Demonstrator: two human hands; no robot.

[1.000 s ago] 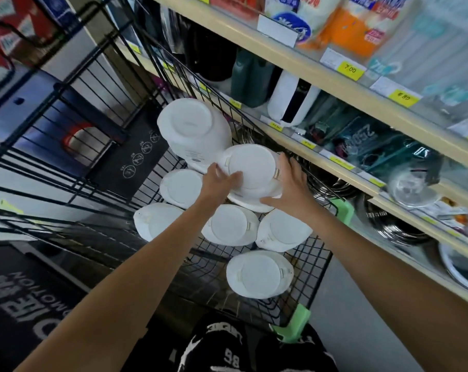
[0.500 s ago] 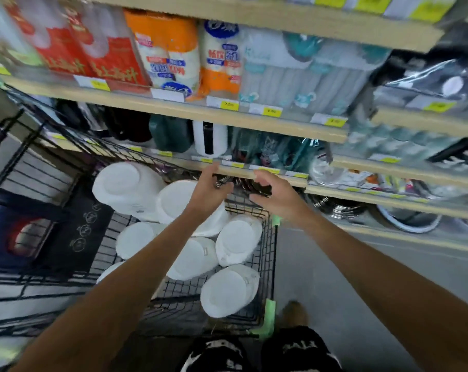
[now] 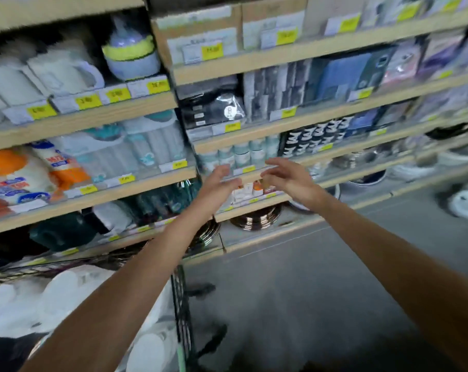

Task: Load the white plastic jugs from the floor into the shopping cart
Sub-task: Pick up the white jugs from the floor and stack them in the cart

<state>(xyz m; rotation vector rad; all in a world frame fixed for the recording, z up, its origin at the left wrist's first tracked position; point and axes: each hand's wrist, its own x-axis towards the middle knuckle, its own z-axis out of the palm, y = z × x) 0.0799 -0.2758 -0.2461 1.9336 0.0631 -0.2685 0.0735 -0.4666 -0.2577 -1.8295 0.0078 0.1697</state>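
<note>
The black wire shopping cart (image 3: pixel 181 304) sits at the lower left, blurred, with several white plastic jugs (image 3: pixel 63 294) packed in it. My left hand (image 3: pixel 216 186) and my right hand (image 3: pixel 289 178) are raised in front of the store shelves, well above and to the right of the cart. Both hands are empty, fingers spread and slightly curled, palms facing each other. A white jug-like shape (image 3: pixel 466 200) lies on the floor at the far right, too blurred to be sure.
Wooden store shelves (image 3: pixel 254 175) with yellow price tags fill the upper view, holding packaged goods, mugs and stacked metal pans. Grey floor (image 3: pixel 308 277) stretches to the right of the cart. The whole frame is motion-blurred.
My hands let go of the jug they held over the cart and lifted away empty. The view swung up and right, so the cart dropped to the lower left.
</note>
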